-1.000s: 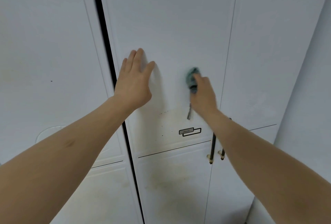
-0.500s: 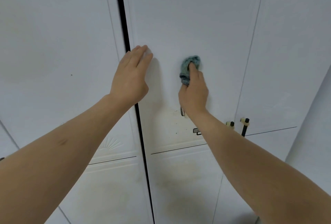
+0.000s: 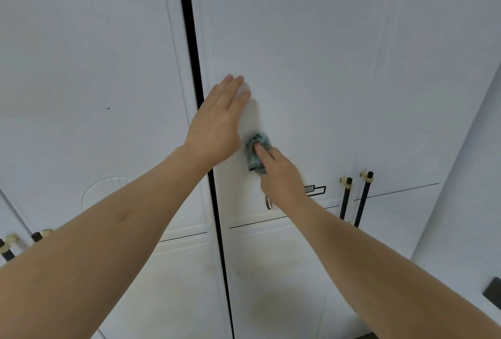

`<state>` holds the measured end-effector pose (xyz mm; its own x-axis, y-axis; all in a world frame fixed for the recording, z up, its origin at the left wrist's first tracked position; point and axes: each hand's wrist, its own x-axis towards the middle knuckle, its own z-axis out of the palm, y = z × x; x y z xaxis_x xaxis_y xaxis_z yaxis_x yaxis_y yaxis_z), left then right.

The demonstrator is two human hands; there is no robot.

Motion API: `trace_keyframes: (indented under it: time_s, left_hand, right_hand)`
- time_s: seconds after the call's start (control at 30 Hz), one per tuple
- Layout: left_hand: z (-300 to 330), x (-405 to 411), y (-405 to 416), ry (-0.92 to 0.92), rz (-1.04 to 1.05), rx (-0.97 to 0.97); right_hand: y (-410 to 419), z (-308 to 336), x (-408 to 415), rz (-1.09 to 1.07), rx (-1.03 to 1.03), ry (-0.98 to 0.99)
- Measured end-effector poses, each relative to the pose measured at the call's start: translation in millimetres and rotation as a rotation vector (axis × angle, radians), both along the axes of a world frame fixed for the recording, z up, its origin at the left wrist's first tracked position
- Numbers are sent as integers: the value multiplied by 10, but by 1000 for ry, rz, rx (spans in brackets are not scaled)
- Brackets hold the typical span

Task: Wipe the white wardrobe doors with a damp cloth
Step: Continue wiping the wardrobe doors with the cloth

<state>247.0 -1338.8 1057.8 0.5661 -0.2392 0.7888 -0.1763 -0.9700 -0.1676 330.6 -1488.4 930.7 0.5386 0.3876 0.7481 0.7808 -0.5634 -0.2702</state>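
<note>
Hands two: left hand (image 3: 217, 124) flat on one door (image 3: 298, 54), right hand (image 3: 279, 176) gripping one cloth (image 3: 256, 151).

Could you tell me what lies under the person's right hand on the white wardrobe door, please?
The right hand presses a crumpled teal cloth against the white wardrobe door. The cloth's lower part and the door surface beneath are hidden.

Hands (image 3: 282, 176), cloth (image 3: 256, 153) on door (image 3: 311, 81)

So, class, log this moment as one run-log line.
phase: wiping | right hand: presses cloth on wardrobe door | left hand: flat on door
</note>
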Motion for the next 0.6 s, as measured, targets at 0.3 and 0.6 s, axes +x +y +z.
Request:
trace_keyframes:
  time_s: [0.3, 0.6]
  left_hand:
    - [-10, -31, -43, 77, 41, -73]
    - [2, -15, -78, 35, 10, -130]
  right_hand:
    - [-897, 634, 754, -370, 487, 257]
    - [343, 524, -53, -18, 42, -77]
